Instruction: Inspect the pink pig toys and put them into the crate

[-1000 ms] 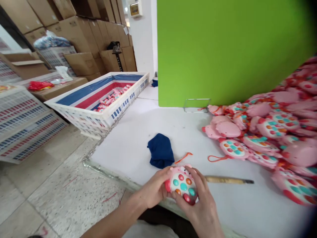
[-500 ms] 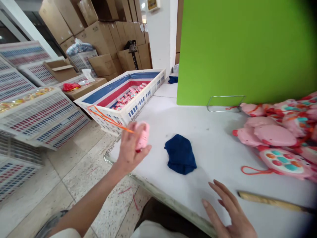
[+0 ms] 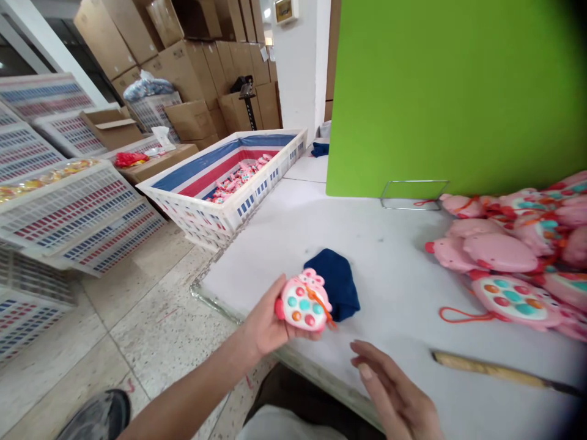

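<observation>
A pink animal-shaped toy [image 3: 303, 304] with coloured round buttons lies in my left hand [image 3: 266, 321], its button side facing up and an orange cord across its front. My left fingers curl around its lower side and partly hide it. Just behind the toy, a folded dark blue cloth [image 3: 342, 284] lies on the white table [image 3: 270, 244]. My right hand [image 3: 397, 391] hovers near the table's front edge, to the right of the toy, fingers apart and holding nothing.
Several more pink toys [image 3: 499, 253] are heaped at the right. A wooden-handled tool [image 3: 488, 368] lies near them. At the far left table end stands a white crate [image 3: 229, 214] with pink toys inside. A green panel [image 3: 449, 91] rises behind, beside a wire stand [image 3: 383, 195].
My left hand has brought the toy rightward and nearer to me, turning its button side up. The orange cord swung onto its front. My right hand moved slightly left.
</observation>
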Tool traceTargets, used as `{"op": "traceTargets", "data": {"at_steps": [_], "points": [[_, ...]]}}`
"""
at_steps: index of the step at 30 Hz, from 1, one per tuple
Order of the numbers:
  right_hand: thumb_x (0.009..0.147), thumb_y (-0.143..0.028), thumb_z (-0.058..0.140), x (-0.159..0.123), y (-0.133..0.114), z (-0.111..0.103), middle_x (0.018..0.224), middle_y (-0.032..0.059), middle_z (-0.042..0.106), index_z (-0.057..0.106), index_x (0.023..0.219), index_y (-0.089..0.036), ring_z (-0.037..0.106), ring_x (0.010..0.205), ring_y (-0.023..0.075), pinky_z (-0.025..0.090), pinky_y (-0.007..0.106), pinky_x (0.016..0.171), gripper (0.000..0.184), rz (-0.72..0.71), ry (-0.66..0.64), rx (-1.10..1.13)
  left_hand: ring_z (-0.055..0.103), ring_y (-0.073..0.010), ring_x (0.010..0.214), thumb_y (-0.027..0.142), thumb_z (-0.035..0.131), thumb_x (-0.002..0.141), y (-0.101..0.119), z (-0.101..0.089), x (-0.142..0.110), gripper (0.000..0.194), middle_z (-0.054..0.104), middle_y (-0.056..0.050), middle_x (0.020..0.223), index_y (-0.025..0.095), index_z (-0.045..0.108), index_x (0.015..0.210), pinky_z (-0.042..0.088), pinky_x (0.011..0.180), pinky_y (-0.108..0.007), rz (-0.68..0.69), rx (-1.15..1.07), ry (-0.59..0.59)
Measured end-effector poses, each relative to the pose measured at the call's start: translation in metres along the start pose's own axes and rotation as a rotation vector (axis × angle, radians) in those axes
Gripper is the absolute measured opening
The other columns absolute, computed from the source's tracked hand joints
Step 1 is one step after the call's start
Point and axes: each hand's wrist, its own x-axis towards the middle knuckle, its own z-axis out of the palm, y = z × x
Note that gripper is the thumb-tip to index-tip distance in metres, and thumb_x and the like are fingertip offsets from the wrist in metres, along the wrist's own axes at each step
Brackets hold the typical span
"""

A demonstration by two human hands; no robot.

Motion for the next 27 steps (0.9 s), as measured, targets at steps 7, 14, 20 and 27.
{"op": "traceTargets", "data": {"at_steps": [7,14,20,27], "points": [[0.076,-0.050,0.060,-0.001,-0.022,0.015,0.102,0.0062,0.069,0.062,0.110,-0.021,0.065,0.083,0.0207,0.055,0.025,0.065,0.045,0.093,0.199,0.152,0.066,-0.0252,0.081,0.055,0.049,0.082,-0.064,0.015,0.006,0.057,0.068,-0.017,0.093,0.007,0.057,0.112,0.051,0.058,-0.030,-0.106,0.022,0.141],[0.071,-0.046,0.067,0.009,-0.020,0.018,0.091,0.0072,0.070,0.062,0.098,-0.017,0.065,0.076,0.0212,0.054,0.027,0.059,0.040,0.158,0.164,0.345,0.061,-0.0175,0.086,0.025,0.081,0.059,-0.066,0.030,-0.012,0.074,0.064,-0.007,0.105,0.019,0.046,0.124,0.048,0.071,-0.025,0.159,0.284,0.025],[0.078,-0.046,0.061,0.000,-0.022,0.012,0.089,0.0043,0.071,0.066,0.102,-0.019,0.063,0.071,0.0172,0.050,0.021,0.055,0.037,0.193,0.181,0.273,0.059,-0.0173,0.085,0.014,0.080,0.055,-0.067,0.028,-0.010,0.068,0.063,-0.005,0.099,0.019,0.049,0.116,0.047,0.074,-0.026,0.165,0.355,-0.026],[0.076,-0.047,0.061,-0.005,-0.028,0.011,0.099,0.0065,0.071,0.064,0.108,-0.019,0.065,0.083,0.0214,0.053,0.024,0.062,0.042,0.179,0.248,0.285,0.060,-0.0191,0.088,0.012,0.080,0.056,-0.068,0.024,-0.004,0.069,0.064,-0.006,0.099,0.019,0.050,0.117,0.049,0.077,-0.030,0.127,0.282,-0.082]]}}
